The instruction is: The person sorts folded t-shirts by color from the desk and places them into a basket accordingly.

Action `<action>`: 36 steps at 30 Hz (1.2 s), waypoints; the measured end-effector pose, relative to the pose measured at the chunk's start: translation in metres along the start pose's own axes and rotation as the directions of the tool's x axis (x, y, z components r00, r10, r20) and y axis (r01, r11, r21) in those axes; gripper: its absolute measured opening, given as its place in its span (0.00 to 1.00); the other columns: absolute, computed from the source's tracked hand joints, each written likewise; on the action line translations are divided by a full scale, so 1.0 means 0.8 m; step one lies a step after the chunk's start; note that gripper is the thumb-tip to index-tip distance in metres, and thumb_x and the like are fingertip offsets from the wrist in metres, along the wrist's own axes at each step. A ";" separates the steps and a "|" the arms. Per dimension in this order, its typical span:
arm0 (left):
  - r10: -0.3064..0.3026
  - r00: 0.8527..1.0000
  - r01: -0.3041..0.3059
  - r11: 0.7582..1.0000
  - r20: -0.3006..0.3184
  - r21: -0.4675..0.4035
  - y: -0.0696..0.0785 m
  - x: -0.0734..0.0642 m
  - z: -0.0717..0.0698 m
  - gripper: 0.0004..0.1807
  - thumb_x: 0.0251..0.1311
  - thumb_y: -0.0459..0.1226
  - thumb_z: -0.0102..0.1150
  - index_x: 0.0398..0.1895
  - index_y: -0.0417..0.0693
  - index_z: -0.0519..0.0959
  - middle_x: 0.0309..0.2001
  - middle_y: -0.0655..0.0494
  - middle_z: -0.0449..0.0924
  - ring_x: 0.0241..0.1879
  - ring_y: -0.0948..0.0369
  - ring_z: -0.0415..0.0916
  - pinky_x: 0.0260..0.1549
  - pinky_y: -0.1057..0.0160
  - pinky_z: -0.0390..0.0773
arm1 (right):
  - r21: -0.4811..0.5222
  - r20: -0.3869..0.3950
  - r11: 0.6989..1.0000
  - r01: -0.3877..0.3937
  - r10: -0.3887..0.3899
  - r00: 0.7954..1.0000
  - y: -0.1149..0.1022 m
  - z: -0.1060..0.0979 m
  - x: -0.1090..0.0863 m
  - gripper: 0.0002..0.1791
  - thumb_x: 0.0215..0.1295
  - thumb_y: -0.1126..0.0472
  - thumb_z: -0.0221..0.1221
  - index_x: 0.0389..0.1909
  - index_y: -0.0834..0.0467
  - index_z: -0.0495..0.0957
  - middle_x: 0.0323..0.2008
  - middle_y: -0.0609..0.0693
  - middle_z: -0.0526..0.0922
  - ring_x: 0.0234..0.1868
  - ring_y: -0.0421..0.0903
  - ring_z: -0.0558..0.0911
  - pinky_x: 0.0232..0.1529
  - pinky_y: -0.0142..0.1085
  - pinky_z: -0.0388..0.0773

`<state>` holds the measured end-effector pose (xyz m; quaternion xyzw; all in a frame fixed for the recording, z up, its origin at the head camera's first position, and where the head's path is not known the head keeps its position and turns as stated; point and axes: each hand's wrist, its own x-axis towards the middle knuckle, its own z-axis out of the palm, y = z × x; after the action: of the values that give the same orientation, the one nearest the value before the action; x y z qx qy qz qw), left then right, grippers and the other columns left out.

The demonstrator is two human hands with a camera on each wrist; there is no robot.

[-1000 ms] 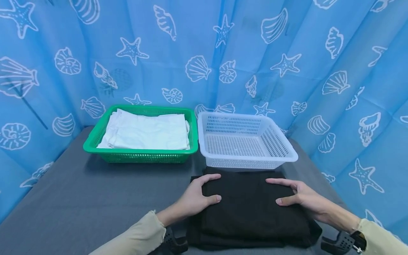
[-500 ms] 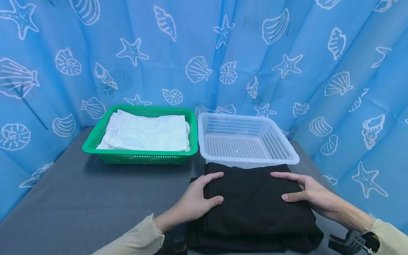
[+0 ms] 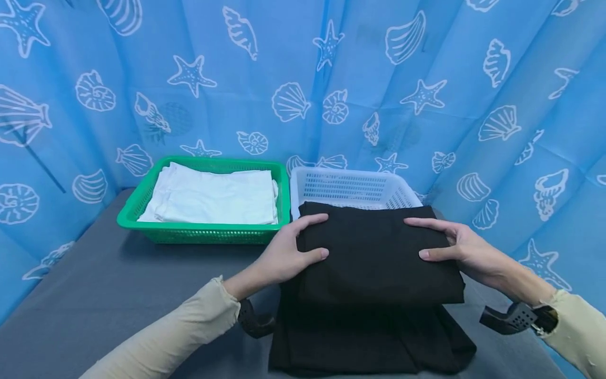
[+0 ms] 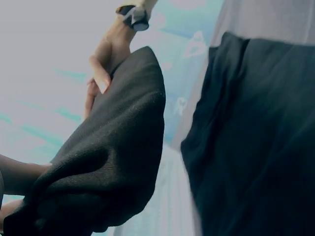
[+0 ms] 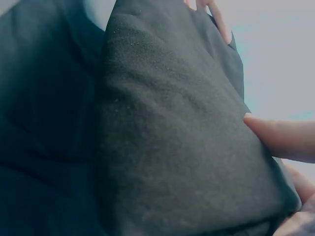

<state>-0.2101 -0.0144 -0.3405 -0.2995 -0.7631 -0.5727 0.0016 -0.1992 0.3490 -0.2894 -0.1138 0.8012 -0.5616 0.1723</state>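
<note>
Both hands hold a folded black cloth [image 3: 374,258] by its two sides, raised above the table. My left hand [image 3: 284,252] grips its left edge, thumb and index finger on top. At its right edge my right hand [image 3: 466,247] grips in the same way. The fingers underneath are hidden in the head view. Below lies another folded black cloth [image 3: 360,345] on the table; the left wrist view shows a gap between the raised cloth [image 4: 113,142] and the lower one [image 4: 256,137]. The raised cloth overlaps the front of a white basket [image 3: 350,181] in the head view.
A green basket [image 3: 208,227] with folded white cloths [image 3: 218,197] stands left of the white basket. The table has a grey cover [image 3: 142,295]. A blue curtain [image 3: 265,68] with shell prints hangs behind and along the right side.
The upper folded black cloth has risen off the lower one and moved forward toward the white basket, held by both hands. The lower cloth has stayed on the table.
</note>
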 end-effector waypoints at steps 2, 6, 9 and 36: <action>0.000 1.000 0.000 1.000 0.000 -0.020 0.000 0.013 -0.008 0.34 0.61 0.33 0.67 0.71 0.49 0.67 0.63 0.53 0.71 0.55 0.58 0.75 0.52 0.58 0.76 | -0.018 -0.027 1.000 0.012 -0.013 1.000 -0.005 -0.005 0.010 0.33 0.69 0.68 0.59 0.73 0.54 0.63 0.61 0.55 0.74 0.56 0.54 0.79 0.51 0.45 0.78; -0.014 1.000 0.013 0.999 -0.006 -0.048 -0.003 0.042 -0.021 0.34 0.62 0.33 0.66 0.71 0.48 0.66 0.63 0.50 0.69 0.54 0.55 0.76 0.50 0.57 0.77 | -0.036 -0.092 0.999 0.005 -0.009 0.996 -0.011 -0.015 0.035 0.34 0.67 0.64 0.63 0.72 0.53 0.65 0.60 0.54 0.73 0.54 0.51 0.79 0.50 0.41 0.78; -0.040 0.999 0.039 0.998 -0.008 -0.052 -0.009 0.068 -0.029 0.34 0.63 0.33 0.65 0.72 0.50 0.65 0.63 0.50 0.68 0.55 0.55 0.75 0.50 0.58 0.77 | -0.010 -0.147 1.000 -0.020 0.018 0.989 -0.014 -0.024 0.056 0.35 0.64 0.63 0.66 0.71 0.52 0.66 0.59 0.53 0.74 0.52 0.49 0.80 0.49 0.41 0.79; -0.258 0.952 0.293 0.922 -0.164 0.253 -0.044 0.154 -0.037 0.33 0.61 0.27 0.53 0.71 0.35 0.60 0.56 0.41 0.75 0.36 0.52 0.76 0.34 0.59 0.77 | -0.369 -0.314 0.914 -0.169 0.048 0.948 -0.009 -0.067 0.140 0.33 0.68 0.63 0.60 0.70 0.68 0.62 0.69 0.72 0.58 0.66 0.67 0.64 0.60 0.57 0.68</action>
<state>-0.3374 0.0103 -0.3183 -0.1488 -0.8679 -0.4738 0.0109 -0.3234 0.3504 -0.2825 -0.0148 0.9190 -0.3903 0.0544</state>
